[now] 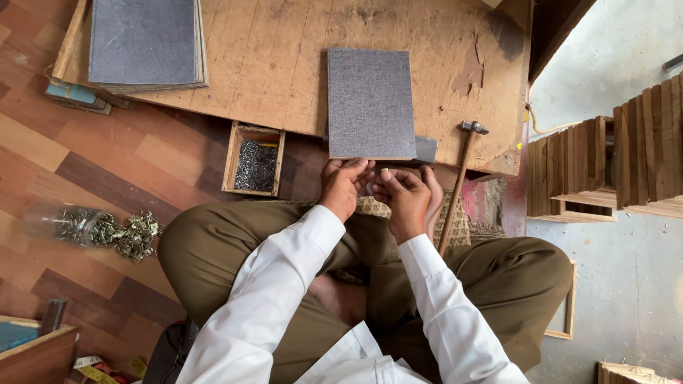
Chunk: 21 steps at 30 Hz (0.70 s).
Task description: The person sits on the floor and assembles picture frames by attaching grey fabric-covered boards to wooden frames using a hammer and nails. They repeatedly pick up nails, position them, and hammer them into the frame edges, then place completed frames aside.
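- The person sat cross-legged, the left hand (344, 183) and right hand (403, 193) drawn together just below the grey board (371, 103), fingers curled as if pinching something small; what it was I couldn't tell.
- The board, rough and rectangular, lay flat on the worn plywood bench (270, 64), nothing driven in yet as far as I saw.
- The wooden-handled hammer (461, 178) lay untouched beside the right hand.
- A small wooden box of dark nails (255, 166) sat near the left hand.
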### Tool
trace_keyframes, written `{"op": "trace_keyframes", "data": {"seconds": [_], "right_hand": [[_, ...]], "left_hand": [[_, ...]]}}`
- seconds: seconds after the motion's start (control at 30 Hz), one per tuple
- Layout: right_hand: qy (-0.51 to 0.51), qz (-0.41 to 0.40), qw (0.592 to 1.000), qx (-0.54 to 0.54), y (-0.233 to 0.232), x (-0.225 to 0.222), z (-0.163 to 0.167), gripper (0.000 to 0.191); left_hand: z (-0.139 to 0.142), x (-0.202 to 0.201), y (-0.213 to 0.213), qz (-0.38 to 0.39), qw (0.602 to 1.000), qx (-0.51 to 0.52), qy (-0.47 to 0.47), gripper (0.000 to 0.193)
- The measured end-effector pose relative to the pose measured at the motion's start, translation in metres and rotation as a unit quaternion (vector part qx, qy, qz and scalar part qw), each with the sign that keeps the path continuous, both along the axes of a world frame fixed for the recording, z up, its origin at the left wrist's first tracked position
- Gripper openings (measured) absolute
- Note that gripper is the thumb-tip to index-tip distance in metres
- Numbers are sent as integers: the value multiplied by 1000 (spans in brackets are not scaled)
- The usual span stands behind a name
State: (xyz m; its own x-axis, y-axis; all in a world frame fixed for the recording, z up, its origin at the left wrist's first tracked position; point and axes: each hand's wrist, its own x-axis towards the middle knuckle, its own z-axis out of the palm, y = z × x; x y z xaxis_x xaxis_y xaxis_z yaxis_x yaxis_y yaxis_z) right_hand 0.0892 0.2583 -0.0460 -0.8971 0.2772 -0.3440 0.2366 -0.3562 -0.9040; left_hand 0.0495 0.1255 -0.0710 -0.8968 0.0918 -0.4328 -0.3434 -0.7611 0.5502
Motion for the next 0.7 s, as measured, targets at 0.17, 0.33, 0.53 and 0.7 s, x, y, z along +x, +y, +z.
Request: {"op": "trace_keyframes", "data": {"seconds": [0.17,0.33,0.53,0.7], "right_hand": [[24,-12,999,-33,-6,-10,-6,19],[12,-13,999,-29,-10,-13,-5,17],[16,17,998,-51,-6,-17,-2,15],[25,14,998,-64,-5,-19,-4,12]], "left_hand": [[-9,-4,1,-36,998,31,50,19],[-17,0,1,-53,996,-25,67,17],[-21,0,4,-52,993,-19,106,16],[-15,2,4,-73,994,-33,81,14]]}}
